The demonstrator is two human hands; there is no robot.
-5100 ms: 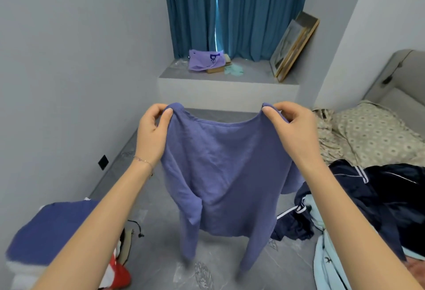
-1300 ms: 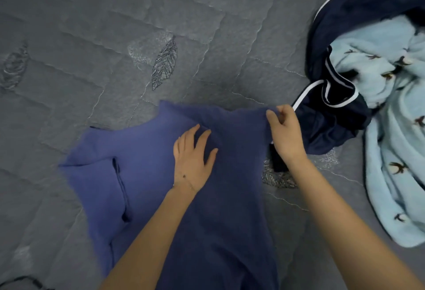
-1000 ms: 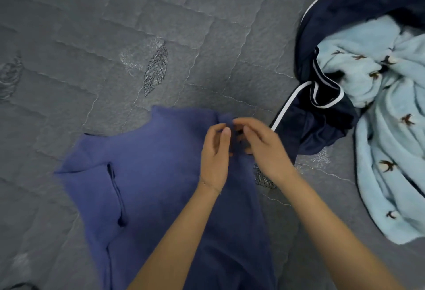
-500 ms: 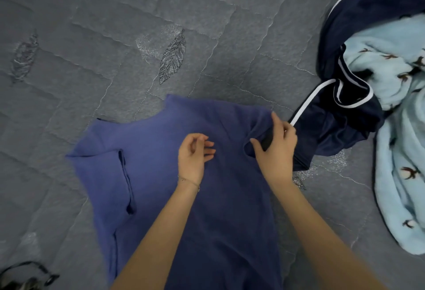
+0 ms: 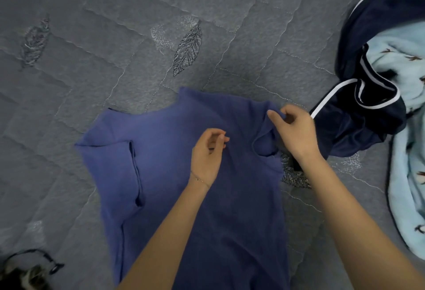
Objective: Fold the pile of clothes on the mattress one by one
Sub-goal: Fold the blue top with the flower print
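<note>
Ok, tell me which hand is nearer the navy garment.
Right. The right hand pinches the blue shirt at its shoulder, beside the navy garment; the left hand is over the shirt's middle, farther off.
</note>
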